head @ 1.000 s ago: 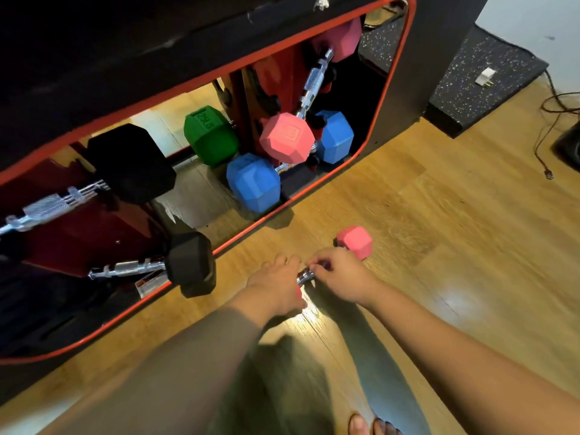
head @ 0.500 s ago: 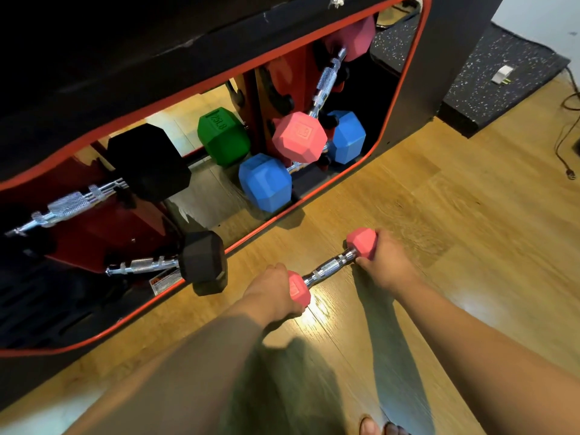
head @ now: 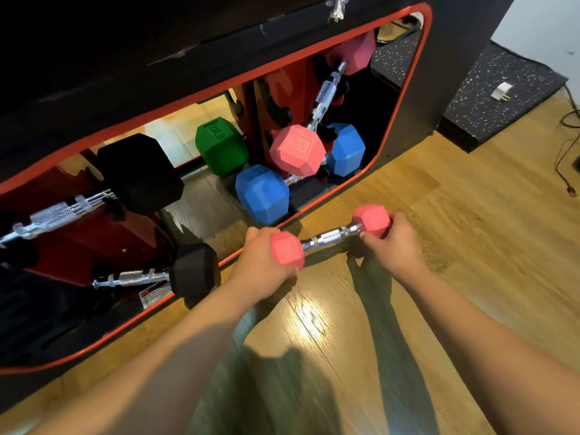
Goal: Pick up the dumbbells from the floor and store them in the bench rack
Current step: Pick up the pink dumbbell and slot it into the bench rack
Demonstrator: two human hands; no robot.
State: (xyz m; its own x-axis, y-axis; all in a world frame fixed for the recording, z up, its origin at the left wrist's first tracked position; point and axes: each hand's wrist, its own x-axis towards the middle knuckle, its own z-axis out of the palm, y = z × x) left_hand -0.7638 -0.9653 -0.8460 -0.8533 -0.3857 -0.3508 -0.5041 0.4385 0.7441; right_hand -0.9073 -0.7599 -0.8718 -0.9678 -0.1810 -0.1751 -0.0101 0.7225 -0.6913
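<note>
Item: pink dumbbell (head: 329, 238), held just above the wooden floor (head: 470, 246) in front of the bench rack (head: 405, 98) opening; left hand (head: 262, 262) grips its near head, right hand (head: 392, 243) grips its far head, chrome handle bare between them. Long axis runs left-right, rising slightly toward the right, roughly parallel to the rack's red edge, the rack's slots lying beyond the fingers, left hand nearer the opening. Legible markings: green dumbbell (head: 219, 146) embossed "25LB"; racked pink dumbbell (head: 298, 150) bears a weight mark, seemingly "5LB".

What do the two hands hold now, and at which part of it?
One pink dumbbell: the left hand grips its near head, the right hand grips its far head. The chrome handle is bare between them.
</note>
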